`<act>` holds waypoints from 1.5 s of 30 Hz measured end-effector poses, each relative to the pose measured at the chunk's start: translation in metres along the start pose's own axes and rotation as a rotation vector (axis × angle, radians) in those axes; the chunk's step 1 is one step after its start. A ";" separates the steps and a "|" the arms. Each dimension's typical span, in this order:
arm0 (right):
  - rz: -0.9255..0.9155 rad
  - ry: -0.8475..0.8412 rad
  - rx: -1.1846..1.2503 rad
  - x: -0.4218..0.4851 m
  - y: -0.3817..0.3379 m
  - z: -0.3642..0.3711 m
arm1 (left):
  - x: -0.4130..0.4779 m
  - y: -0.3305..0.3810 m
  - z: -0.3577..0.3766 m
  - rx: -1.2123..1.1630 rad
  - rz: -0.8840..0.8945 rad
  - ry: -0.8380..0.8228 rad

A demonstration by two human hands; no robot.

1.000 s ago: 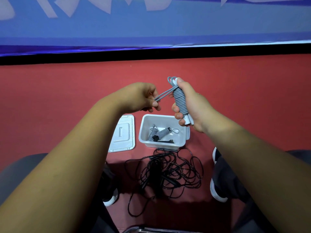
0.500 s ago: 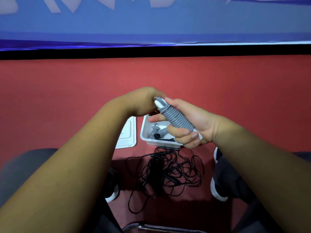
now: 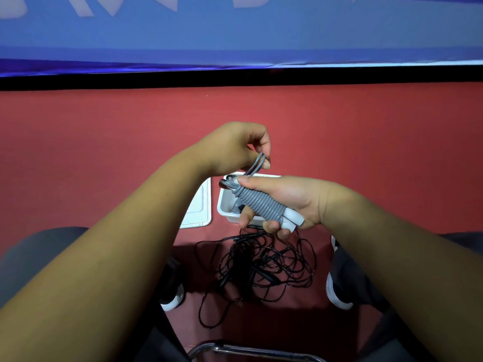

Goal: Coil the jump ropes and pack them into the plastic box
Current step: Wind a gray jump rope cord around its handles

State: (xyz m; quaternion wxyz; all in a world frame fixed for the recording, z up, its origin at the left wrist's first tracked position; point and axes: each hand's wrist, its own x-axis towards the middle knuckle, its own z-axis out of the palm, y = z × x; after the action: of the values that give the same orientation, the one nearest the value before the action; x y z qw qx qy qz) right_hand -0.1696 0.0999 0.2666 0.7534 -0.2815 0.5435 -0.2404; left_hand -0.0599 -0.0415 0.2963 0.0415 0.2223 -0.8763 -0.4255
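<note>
mid-coil, by the look of it, on the grey rope (image 3: 258,203): wound in tight turns round its handles, gripped whole in the right hand (image 3: 292,202) and held in the air just above the box (image 3: 222,205). pinching the last free loop (image 3: 257,163) with the left hand (image 3: 235,150), thumb and fingers closed on it, just above the far end of the bundle. probably the closing moment of the wrap on this rope.

next, most likely: tuck or thread that loop under the turns to lock the wrap, keeping the right grip firm to stop the turns slackening. then lower the bundle into the box, open on the floor (image 3: 366,152) right below, with the lid (image 3: 200,207) lying flat just beside it on the left. something grey inside already, mostly hidden behind the right hand; room left in there: cannot tell.

after that, on to the black rope (image 3: 264,262), lying loose and tangled on the floor nearer the feet, not coiled at all. likely to need untangling first, judging by the many crossing strands. roughly halfway through the task, at a guess.
</note>
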 end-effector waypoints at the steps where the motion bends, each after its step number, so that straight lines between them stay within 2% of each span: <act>1: -0.009 0.012 0.022 0.001 0.001 -0.001 | 0.000 0.002 0.000 -0.005 0.014 0.018; 6: -0.065 0.102 0.089 0.011 0.002 -0.008 | 0.005 0.005 -0.003 0.016 0.096 0.118; 14: -0.146 0.323 0.229 0.021 -0.001 -0.017 | 0.011 0.003 -0.007 0.359 0.252 0.298; 18: -0.190 0.402 0.384 0.025 0.001 -0.029 | 0.009 0.001 -0.015 0.619 0.147 0.301; 22: -0.265 0.418 0.472 0.024 0.000 -0.036 | 0.005 0.000 -0.018 0.413 0.073 0.113; 25: -0.302 0.374 0.564 0.017 -0.004 -0.040 | 0.001 -0.004 -0.020 0.204 0.051 0.072; 29: -0.312 0.378 0.589 0.017 -0.005 -0.039 | -0.001 -0.007 -0.020 0.199 0.040 -0.008; 33: -0.309 0.446 0.570 0.022 -0.001 -0.036 | 0.000 -0.009 -0.013 0.097 0.005 0.048; 38: -0.339 0.517 0.539 0.024 -0.001 -0.038 | 0.003 -0.011 -0.003 -0.146 -0.124 0.117; 43: -0.340 0.539 0.450 0.025 -0.001 -0.036 | 0.000 -0.008 -0.003 -0.165 -0.251 -0.128; 45: -0.331 0.554 0.418 0.024 -0.002 -0.034 | -0.001 -0.009 -0.006 -0.147 -0.285 -0.164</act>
State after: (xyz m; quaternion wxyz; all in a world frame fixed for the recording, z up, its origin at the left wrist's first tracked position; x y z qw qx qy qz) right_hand -0.1951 0.0767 0.2426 0.5701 -0.1302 0.6130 -0.5313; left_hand -0.0542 -0.0502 0.2939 -0.0748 0.3053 -0.8027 -0.5069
